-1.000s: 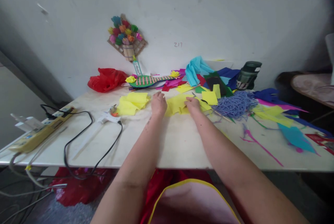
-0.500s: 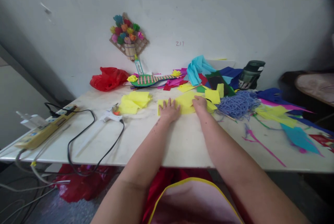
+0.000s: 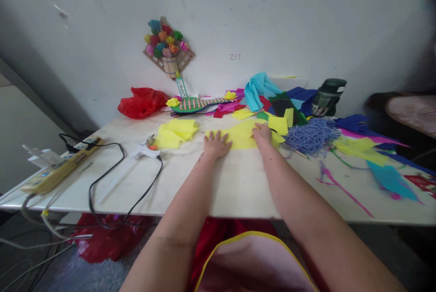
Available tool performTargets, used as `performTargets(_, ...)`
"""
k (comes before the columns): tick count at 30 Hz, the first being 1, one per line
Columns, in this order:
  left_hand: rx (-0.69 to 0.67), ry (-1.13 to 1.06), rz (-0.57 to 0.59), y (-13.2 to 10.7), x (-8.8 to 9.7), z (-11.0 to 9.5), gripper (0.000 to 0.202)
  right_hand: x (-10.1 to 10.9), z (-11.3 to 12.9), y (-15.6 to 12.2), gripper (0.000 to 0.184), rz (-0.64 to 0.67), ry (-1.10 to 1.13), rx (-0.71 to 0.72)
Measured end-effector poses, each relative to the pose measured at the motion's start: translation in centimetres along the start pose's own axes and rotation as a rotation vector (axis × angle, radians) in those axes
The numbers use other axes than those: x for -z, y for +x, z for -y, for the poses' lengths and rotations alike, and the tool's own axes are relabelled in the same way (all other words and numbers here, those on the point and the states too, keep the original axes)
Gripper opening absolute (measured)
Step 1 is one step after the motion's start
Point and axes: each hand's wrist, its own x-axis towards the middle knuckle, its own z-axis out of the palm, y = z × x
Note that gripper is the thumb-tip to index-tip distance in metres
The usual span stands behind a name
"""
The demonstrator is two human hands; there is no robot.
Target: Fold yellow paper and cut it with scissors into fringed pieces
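A yellow paper sheet [image 3: 241,136] lies flat on the white table [image 3: 218,183]. My left hand [image 3: 215,144] rests palm down on its left end, fingers spread. My right hand [image 3: 262,134] presses on the sheet's right part with fingers curled down; I cannot see whether it holds anything. A dark loop, perhaps a scissors handle [image 3: 272,130], shows just beside my right hand. More yellow paper pieces [image 3: 281,125] lie right behind it.
A pile of yellow paper [image 3: 175,132] and a glue gun [image 3: 145,150] with black cord lie to the left, beyond them a power strip [image 3: 56,170]. Blue yarn [image 3: 311,136], coloured paper scraps [image 3: 371,151], a dark jar [image 3: 326,97] and a red bag [image 3: 141,102] crowd the back and right.
My left hand opened from a curled grip and now lies flat on the yellow sheet, which has been spread out flat. It slid slightly left. The right hand barely moved.
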Motion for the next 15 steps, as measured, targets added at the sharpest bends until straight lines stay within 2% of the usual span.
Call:
performTargets(4,0.019,0.015,-0.005,0.0,-0.1,-0.4,0.064,-0.1,1.5,-0.6,0.039,0.01,0.225,0.108)
performTargets(7,0.023,0.023,-0.016,0.0,-0.1,-0.5,0.064,-0.2,3.8,-2.0,0.042,0.212,0.532,0.071)
performTargets(11,0.032,0.013,-0.017,0.0,-0.3,-0.5,0.065,-0.9,6.2,-3.9,0.034,0.48,0.961,0.012)
performTargets(13,0.035,-0.01,-0.027,0.1,-0.4,-0.5,0.065,-1.6,6.1,-4.4,0.03,0.534,0.991,-0.051)
performTargets(15,0.023,-0.039,-0.062,0.1,-0.5,-0.6,0.062,-2.4,5.3,-4.6,0.024,0.539,0.905,-0.149)
